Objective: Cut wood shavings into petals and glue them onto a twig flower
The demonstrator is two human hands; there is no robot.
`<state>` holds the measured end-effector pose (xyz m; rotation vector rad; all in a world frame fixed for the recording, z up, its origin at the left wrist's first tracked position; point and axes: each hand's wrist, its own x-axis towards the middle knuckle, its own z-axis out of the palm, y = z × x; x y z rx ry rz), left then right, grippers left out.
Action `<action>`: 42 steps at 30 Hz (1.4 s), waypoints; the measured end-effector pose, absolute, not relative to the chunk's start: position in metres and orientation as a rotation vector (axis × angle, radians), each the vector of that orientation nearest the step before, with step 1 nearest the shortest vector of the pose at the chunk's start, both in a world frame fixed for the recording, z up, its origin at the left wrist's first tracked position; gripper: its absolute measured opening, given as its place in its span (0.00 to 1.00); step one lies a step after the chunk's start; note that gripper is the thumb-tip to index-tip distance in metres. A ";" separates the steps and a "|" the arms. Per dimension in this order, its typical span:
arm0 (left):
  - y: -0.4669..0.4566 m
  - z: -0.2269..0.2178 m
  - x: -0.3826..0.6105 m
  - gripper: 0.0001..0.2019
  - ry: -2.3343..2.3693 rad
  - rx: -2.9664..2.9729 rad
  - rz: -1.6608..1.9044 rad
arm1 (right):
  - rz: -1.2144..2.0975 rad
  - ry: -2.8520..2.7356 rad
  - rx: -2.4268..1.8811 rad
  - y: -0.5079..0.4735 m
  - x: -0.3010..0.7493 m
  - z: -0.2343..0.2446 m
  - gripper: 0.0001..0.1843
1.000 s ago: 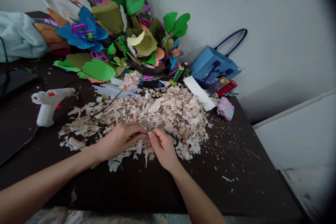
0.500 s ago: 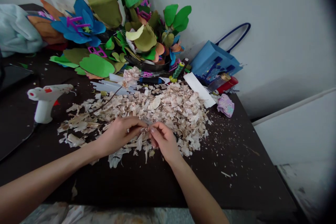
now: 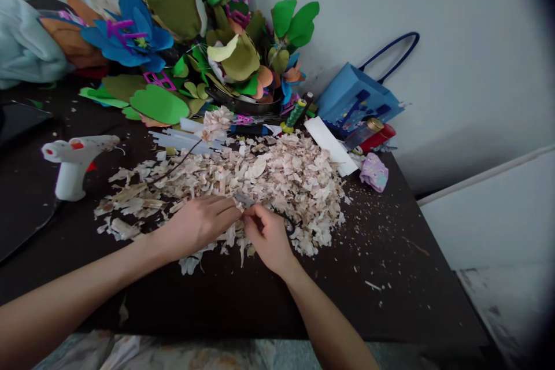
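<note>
our left hand (image 3: 197,224) and right hand (image 3: 269,238) meet fingertip to fingertip above pale scraps (image 3: 299,170) heaped on the table (image 3: 416,295), likely for fine control; we cannot tell whether they grip anything. scissors (image 3: 243,200) show beyond, presumably for quick reach.

Wall (image 3: 455,40) pale grey, plain, filling upper right; faint upright line near top centre, a few smudges low down. Table (image 3: 420,300) dark brown, near black, dull sheen; right edge runs slantwise toward the viewer. Beyond that edge, a white panel (image 3: 498,208) with pale top rim, set low against the wall. Below it, a mottled pale surface (image 3: 485,300), floor or otherwise, cannot tell. Light dim, cool; soft shadow on wall above the panel.
</note>
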<state>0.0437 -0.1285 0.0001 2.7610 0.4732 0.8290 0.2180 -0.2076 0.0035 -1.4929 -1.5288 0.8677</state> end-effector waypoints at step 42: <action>-0.119 -0.009 0.040 0.15 0.867 2.533 0.611 | 0.373 -1.807 -2.110 -0.203 0.305 0.026 0.08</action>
